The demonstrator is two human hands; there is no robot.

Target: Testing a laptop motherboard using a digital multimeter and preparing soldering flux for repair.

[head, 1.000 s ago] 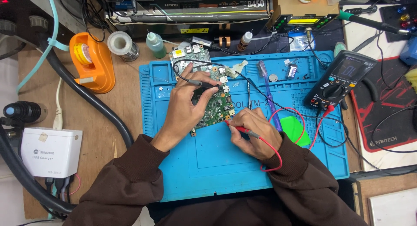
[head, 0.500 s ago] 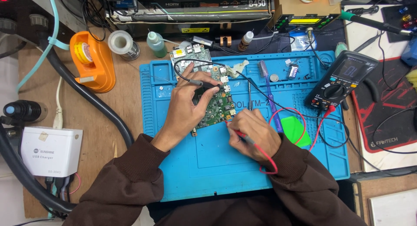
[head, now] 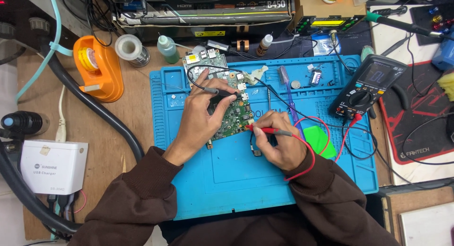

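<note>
1. Blue work mat (head: 227, 180) covers my bench; multimeter (head: 368, 85) sits at 2 o'clock, orange tape dispenser (head: 97, 68) at 10.
2. My left hand (head: 198, 120) pinches the black probe (head: 220, 92) on the circuit board (head: 231, 111).
3. My right hand (head: 279, 142) grips the red probe (head: 267, 130) at the board's 4 o'clock edge.

This is a workshop where someone fixes electronic things. A blue work mat (head: 227, 180) covers the wooden desk (head: 137, 123), and a meter (head: 366, 85) with red and black wires sits on the right. On the far left are an orange tape holder (head: 97, 68) and a wire roll (head: 130, 49)
</note>
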